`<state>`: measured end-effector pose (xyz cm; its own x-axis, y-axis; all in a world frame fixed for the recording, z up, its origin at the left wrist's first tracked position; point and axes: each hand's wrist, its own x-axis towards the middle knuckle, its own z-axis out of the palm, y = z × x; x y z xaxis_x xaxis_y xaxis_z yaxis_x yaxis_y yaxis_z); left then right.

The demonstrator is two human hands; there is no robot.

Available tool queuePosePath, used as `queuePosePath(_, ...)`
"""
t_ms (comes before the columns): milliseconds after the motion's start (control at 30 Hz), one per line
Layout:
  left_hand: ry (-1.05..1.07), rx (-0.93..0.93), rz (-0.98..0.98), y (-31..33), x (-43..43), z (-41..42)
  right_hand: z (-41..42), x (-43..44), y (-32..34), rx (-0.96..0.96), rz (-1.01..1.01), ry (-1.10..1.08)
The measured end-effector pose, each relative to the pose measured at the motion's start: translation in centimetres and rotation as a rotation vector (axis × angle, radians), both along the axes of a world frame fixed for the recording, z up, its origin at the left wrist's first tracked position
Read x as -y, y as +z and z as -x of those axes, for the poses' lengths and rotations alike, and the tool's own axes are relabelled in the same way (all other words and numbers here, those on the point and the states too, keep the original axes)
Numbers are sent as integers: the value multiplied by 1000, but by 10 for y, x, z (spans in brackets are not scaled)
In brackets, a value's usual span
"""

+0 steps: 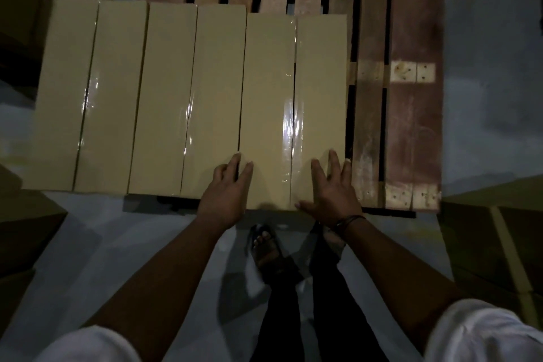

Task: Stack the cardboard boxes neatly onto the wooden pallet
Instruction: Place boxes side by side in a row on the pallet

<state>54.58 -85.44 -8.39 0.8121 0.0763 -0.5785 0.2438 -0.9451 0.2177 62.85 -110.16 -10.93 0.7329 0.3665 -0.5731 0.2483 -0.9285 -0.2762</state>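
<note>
On the wooden pallet (411,126), cardboard boxes (164,97) lie side by side in a row, covering its left part. We lay both hands flat, fingers straight, on the rightmost box (293,82): left hand (226,189) at its left edge, right hand (332,188) near its right edge. Other cartons (484,229) stand on the grey floor (493,38) nearby.

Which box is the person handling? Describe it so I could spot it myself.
Find the wooden pallet; three tan boxes lie side by side across it. Take the rightmost box, beside the bare slats. Only it has the left hand and right hand resting on its near end.
</note>
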Motion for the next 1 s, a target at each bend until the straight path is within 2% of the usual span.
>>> queuePosePath(200, -167, 63, -74, -2, -18, 19, 16, -5, 11, 1, 69, 17)
queuePosePath(533, -184, 79, -108, 2, -27, 52, 46, 8, 17, -44, 10, -46)
queuePosePath(767, -186, 298, -209, -22, -10, 67, 84, 16, -13, 111, -72, -136)
queuePosePath(1000, -187, 367, -234, -29, -14, 62, 100, 24, -34, 314, -167, -176)
